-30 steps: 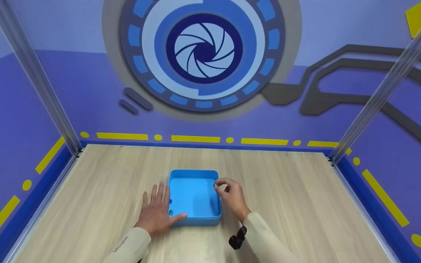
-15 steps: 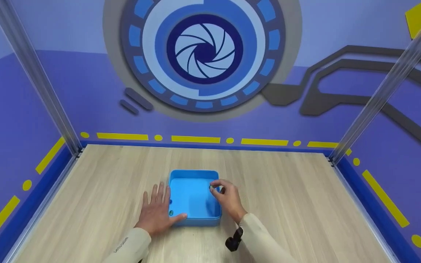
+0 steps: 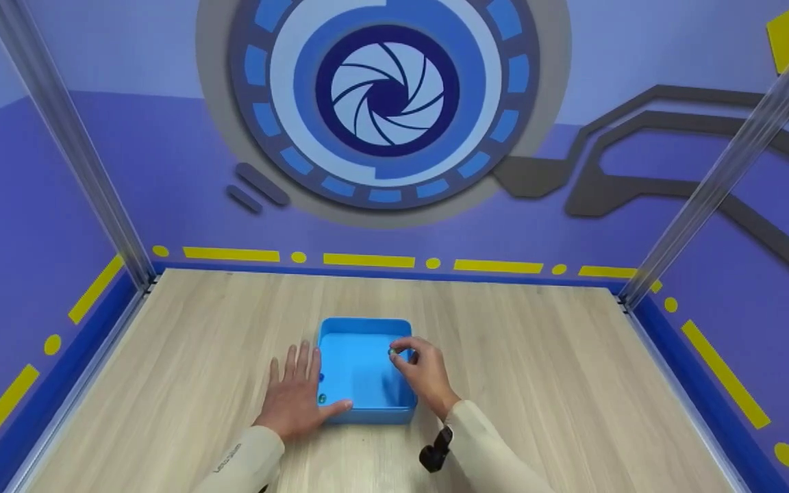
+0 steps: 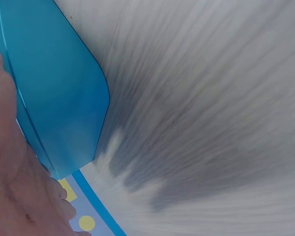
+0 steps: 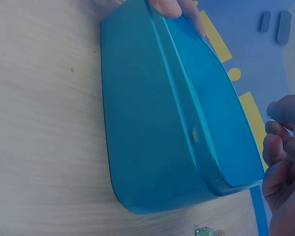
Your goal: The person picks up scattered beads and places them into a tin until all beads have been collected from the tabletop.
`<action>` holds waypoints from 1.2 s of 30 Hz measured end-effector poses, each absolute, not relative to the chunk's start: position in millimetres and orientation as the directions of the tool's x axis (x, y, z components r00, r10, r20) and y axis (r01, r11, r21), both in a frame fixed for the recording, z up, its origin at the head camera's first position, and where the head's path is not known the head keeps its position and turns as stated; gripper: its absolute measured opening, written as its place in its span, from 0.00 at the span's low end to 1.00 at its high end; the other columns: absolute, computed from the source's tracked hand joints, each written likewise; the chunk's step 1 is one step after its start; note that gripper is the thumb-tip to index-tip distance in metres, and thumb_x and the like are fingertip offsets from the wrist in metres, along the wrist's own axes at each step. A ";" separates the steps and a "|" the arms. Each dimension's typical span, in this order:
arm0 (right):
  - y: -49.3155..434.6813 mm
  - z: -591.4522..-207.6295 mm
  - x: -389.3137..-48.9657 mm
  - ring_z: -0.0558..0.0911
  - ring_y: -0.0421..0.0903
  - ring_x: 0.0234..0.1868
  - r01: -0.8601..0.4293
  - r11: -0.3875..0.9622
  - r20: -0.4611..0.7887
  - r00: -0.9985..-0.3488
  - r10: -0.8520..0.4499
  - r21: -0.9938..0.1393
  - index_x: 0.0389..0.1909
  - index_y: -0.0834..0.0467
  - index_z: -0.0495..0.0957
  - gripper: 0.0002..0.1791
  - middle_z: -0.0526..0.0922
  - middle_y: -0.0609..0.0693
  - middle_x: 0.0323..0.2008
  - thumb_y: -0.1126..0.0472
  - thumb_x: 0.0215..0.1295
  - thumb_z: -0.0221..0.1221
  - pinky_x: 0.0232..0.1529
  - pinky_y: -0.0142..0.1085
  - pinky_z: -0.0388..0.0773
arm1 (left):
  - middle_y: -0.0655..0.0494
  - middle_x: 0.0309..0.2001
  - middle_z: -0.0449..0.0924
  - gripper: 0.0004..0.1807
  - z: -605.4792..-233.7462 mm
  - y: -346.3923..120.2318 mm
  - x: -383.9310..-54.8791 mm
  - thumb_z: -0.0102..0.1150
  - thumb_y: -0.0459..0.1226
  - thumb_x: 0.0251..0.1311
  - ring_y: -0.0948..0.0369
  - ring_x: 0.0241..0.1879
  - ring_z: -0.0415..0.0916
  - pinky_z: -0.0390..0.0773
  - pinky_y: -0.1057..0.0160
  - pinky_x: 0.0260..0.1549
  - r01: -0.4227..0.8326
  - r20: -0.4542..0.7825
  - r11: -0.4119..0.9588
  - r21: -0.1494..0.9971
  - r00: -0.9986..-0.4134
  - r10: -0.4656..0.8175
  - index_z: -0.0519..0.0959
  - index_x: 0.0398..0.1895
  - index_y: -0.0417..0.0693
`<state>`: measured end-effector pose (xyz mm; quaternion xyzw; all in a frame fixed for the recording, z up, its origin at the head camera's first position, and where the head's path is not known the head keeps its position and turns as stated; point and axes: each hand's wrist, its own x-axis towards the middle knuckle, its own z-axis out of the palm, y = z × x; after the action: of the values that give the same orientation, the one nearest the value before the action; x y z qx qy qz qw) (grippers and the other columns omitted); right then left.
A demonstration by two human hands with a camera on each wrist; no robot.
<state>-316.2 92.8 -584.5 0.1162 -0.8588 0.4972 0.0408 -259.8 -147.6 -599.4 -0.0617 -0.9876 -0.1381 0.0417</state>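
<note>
A blue square box (image 3: 367, 415) sits on the table without a lid. Along its left inner side lie a greenish marble (image 3: 322, 398) and a dark blue one (image 3: 321, 376). My left hand (image 3: 292, 404) rests against the left wall, fingers straight, its thumb over the front rim. Between thumb and forefinger, my right hand (image 3: 427, 373) pinches a small marble (image 3: 392, 351) above the box's right part. In the right wrist view the fingers mostly cover that marble. Only the box's outer wall (image 4: 59, 88) and part of the left hand appear in the left wrist view.
Glassy greenish marbles (image 5: 205, 231) lie on the wooden table (image 3: 538, 370) beyond the box's corner, cut off by the right wrist view's lower edge. Patterned purple-blue panels (image 3: 161, 171) enclose the table's back and sides, with metal posts (image 3: 72, 144) at the corners.
My right hand has moved a little left, carrying the pinched marble from the right rim to over the box's inside. The left hand and box stay in place.
</note>
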 end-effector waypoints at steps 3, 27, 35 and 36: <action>91.3 -584.5 -316.5 0.78 0.46 0.40 -0.247 0.474 0.194 -0.968 -0.157 -0.845 0.43 0.57 0.83 0.08 0.84 0.47 0.40 0.62 0.64 0.62 0.38 0.26 0.74 | 0.44 0.77 0.48 0.62 -599.2 -147.5 -259.8 0.55 0.75 0.43 0.40 0.76 0.43 0.44 0.34 0.70 0.129 0.101 0.956 0.262 -0.989 0.106 0.54 0.75 0.46; 86.9 -587.7 -314.9 0.76 0.42 0.34 -0.253 0.499 0.206 -0.967 -0.147 -0.829 0.42 0.55 0.83 0.08 0.84 0.46 0.39 0.61 0.63 0.63 0.34 0.26 0.73 | 0.42 0.76 0.49 0.63 -600.9 -148.2 -260.4 0.54 0.75 0.44 0.40 0.75 0.44 0.44 0.33 0.69 0.135 0.090 0.952 0.273 -0.989 0.114 0.54 0.75 0.43; 85.7 -585.9 -314.6 0.75 0.40 0.33 -0.258 0.501 0.208 -0.966 -0.155 -0.826 0.42 0.55 0.83 0.07 0.84 0.46 0.39 0.61 0.63 0.63 0.34 0.26 0.73 | 0.43 0.77 0.49 0.63 -600.1 -148.2 -261.3 0.54 0.75 0.43 0.40 0.75 0.45 0.44 0.33 0.69 0.124 0.084 0.955 0.268 -0.991 0.106 0.53 0.75 0.45; 85.7 -585.7 -314.5 0.75 0.40 0.34 -0.259 0.500 0.208 -0.966 -0.156 -0.826 0.42 0.55 0.83 0.07 0.84 0.46 0.39 0.61 0.63 0.63 0.34 0.26 0.73 | 0.43 0.77 0.49 0.63 -599.7 -148.0 -261.5 0.53 0.76 0.43 0.40 0.75 0.44 0.44 0.33 0.70 0.125 0.082 0.955 0.268 -0.991 0.107 0.53 0.75 0.45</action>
<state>-314.5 85.7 -585.7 0.1200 -0.8644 0.4854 0.0531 -261.5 -148.0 -599.7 -0.0588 -0.9882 -0.1376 0.0335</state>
